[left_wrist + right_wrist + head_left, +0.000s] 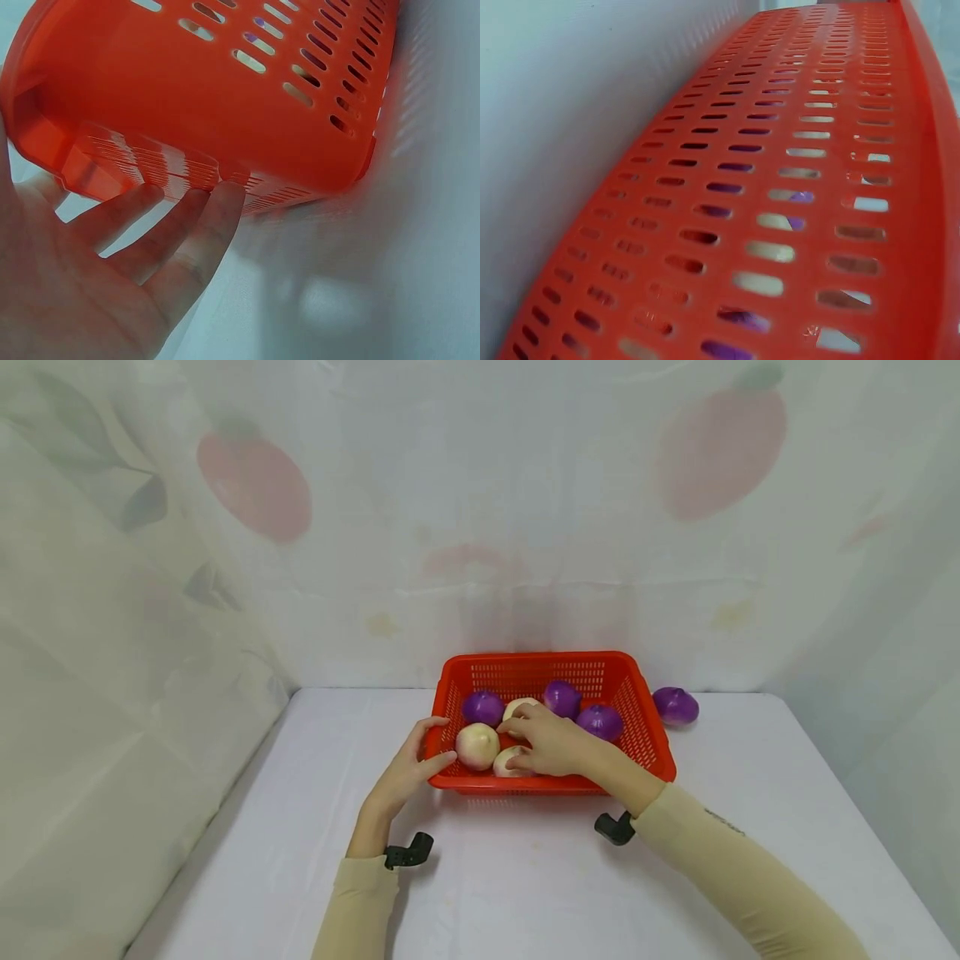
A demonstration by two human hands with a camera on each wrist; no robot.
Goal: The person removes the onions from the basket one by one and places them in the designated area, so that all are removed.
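A red plastic basket (551, 783) stands on the table with fruit- and onion-like things in it. My left hand (405, 772) grips the basket's left side, thumb over the rim. In the left wrist view, the left fingers (191, 259) lie along the outer wall. Inside the basket my right hand (558, 743) reaches down with thumb and fingers spread apart. Its thumb overlaps a cream-pink peach (504, 766) at the front; its fingers are by another pale peach (517, 707) behind. A third peach (477, 747) sits to the left. The right wrist view hides the right hand.
Purple onions (483, 707) lie in the basket at the back left, back middle (562, 698) and right (600, 722). One more purple onion (677, 706) rests on the table outside the basket's right side. A patterned white curtain (525, 527) hangs behind the white table (510, 885).
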